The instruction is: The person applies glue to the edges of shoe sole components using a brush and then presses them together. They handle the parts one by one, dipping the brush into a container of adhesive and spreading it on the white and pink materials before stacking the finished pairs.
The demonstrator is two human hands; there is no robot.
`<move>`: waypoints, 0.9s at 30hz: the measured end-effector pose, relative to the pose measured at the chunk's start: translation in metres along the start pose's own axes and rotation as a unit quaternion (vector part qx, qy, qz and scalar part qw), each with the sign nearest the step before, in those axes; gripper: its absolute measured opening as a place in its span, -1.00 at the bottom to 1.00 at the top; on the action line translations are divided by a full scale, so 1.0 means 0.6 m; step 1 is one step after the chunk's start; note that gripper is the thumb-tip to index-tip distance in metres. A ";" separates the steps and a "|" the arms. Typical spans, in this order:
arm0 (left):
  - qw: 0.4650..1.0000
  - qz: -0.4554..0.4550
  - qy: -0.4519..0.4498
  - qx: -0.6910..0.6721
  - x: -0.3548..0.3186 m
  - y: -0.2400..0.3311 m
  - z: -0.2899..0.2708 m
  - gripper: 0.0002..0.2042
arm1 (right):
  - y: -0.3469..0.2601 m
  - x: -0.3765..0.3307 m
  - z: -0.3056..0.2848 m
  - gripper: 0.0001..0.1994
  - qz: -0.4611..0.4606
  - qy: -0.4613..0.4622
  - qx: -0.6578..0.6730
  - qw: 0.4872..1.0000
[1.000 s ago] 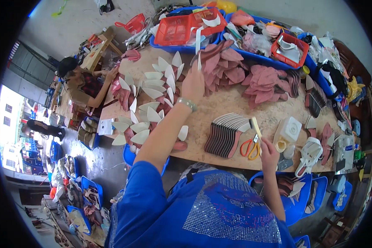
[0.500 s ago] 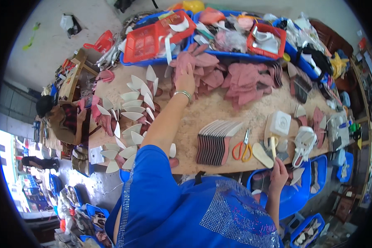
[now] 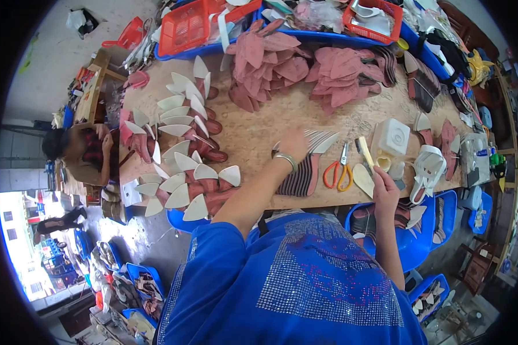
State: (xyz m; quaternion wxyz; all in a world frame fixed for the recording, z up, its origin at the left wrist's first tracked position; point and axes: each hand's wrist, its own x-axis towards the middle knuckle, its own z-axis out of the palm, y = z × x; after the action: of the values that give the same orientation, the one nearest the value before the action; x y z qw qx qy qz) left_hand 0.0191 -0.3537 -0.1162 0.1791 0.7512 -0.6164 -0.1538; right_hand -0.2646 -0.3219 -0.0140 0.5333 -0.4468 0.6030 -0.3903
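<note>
A worker in a blue top bent over a wooden surface crowded with shoe parts. The left hand lay flat, its grip spread apart, on a fanned row of dark insoles directly beneath it. The right hand, at the surface's near edge, had its grip clamped on a pale brush handle that rose just above it. Orange-handled scissors lay between the two hands. Pink pointed pieces were heaped well beyond the left hand, white-tipped ones to its left.
</note>
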 end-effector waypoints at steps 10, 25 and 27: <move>0.981 -0.082 -0.175 0.007 0.040 -0.112 0.009 -0.63 | 0.117 0.003 -0.151 -0.77 0.047 0.089 -0.034 0.994; 0.991 -0.123 -0.004 0.059 -0.088 -0.080 -0.145 -0.73 | 0.256 0.185 -0.249 -0.69 -0.102 -0.012 -0.405 0.908; 0.939 -0.251 0.073 -0.221 -0.115 -0.057 -0.181 -0.78 | 0.273 0.196 -0.236 -0.67 -0.099 -0.062 -0.346 0.931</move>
State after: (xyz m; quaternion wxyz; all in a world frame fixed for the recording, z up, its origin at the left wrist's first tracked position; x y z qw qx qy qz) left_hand 0.0844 -0.2712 -0.0345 0.3407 0.8322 -0.3431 -0.2714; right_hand -0.4288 -0.3865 -0.1860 0.3405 -0.6841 0.6195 -0.1797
